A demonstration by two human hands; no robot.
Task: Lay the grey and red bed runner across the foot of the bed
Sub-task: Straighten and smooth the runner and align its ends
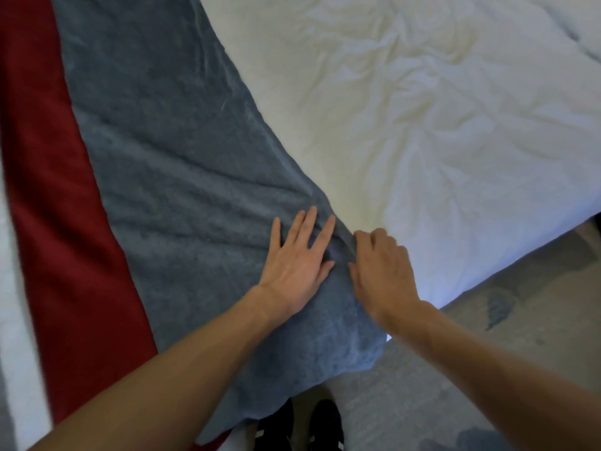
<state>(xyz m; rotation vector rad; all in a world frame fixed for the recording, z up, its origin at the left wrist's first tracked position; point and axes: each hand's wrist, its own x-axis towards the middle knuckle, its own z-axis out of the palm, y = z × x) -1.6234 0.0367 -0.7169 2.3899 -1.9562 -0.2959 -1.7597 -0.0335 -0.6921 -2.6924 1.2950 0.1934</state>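
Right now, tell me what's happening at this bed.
A person is arranging a grey and red bed runner over the white duvet. The left hand presses flat on the grey part, and the right hand pinches its edge. The fabric is creased around the hands, and its end hangs off the bed's side.

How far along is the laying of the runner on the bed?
Done: the runner lies spread over the white bedding, its end hanging over the bed's edge. In hand: the left hand presses it flat while the right hand pinches its wrinkled edge. Left: smoothing those wrinkles.
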